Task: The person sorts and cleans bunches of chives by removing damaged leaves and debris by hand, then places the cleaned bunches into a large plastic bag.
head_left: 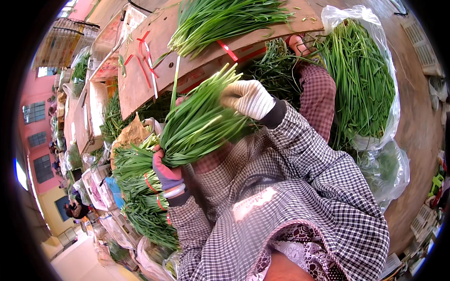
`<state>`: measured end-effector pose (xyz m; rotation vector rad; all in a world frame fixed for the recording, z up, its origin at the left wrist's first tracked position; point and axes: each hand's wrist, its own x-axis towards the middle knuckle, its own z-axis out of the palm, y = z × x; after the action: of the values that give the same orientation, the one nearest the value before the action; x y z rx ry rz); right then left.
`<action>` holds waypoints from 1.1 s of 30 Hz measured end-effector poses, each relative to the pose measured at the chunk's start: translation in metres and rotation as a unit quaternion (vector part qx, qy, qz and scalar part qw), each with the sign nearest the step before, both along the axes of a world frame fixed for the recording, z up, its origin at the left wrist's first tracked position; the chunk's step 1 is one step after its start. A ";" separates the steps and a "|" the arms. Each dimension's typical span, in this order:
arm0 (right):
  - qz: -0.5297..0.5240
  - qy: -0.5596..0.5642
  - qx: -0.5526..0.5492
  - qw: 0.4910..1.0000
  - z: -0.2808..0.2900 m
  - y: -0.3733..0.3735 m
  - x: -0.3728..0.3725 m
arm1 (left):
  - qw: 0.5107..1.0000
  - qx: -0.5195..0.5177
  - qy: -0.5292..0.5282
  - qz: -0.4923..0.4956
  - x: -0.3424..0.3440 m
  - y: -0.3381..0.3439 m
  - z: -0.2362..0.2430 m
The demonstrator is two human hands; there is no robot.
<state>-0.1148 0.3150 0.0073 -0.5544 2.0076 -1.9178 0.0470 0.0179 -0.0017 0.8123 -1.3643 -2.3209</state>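
Observation:
My left hand (167,174), in a pink and purple glove, is closed around the lower side of a thick bunch of garlic chives (199,122). The bunch slants over my lap, its pale cut ends up and to the right. At its upper right is my right hand (249,99), in a whitish knit glove with a dark cuff. Its fingers are curled by the stems and partly blurred; whatever they pinch is hidden. A loose pile of chives (229,23) lies on the brown board (161,70) ahead. Red-and-white ties (149,61) rest on that board.
Tied chive bundles (147,201) with red bands are stacked at my left. A clear plastic bag (393,93) full of chives stands at the right, a smaller bag (384,171) below it. Crates (99,189) and boxes line the left. Other people (77,209) are far left.

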 end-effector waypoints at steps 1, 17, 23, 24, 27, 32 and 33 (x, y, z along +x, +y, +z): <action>-0.013 0.087 0.029 0.996 -0.008 0.001 -0.003 | 1.000 0.001 0.002 0.003 0.002 0.000 0.001; -0.004 0.122 0.127 0.984 0.018 0.058 -0.006 | 0.998 0.065 0.014 0.002 -0.007 0.010 0.008; -0.068 0.263 0.088 0.958 -0.001 0.025 -0.008 | 0.996 0.088 0.021 0.021 -0.009 0.022 0.023; -0.115 0.279 0.146 0.942 0.006 0.048 -0.014 | 0.996 0.083 0.023 0.024 -0.007 0.019 0.021; -0.177 0.223 0.354 0.891 -0.011 0.158 -0.050 | 0.996 0.073 0.027 0.037 0.000 0.010 0.010; -0.145 0.198 0.311 0.918 0.016 0.155 -0.027 | 0.997 0.068 0.025 0.031 -0.005 0.020 0.018; -0.082 0.148 0.256 0.952 0.038 0.115 -0.011 | 0.997 0.070 0.028 0.033 0.001 0.018 0.020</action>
<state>-0.1258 0.4305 0.0456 -0.5702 2.6899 -1.3554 0.0477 0.0362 0.0184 0.8143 -1.1454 -2.3888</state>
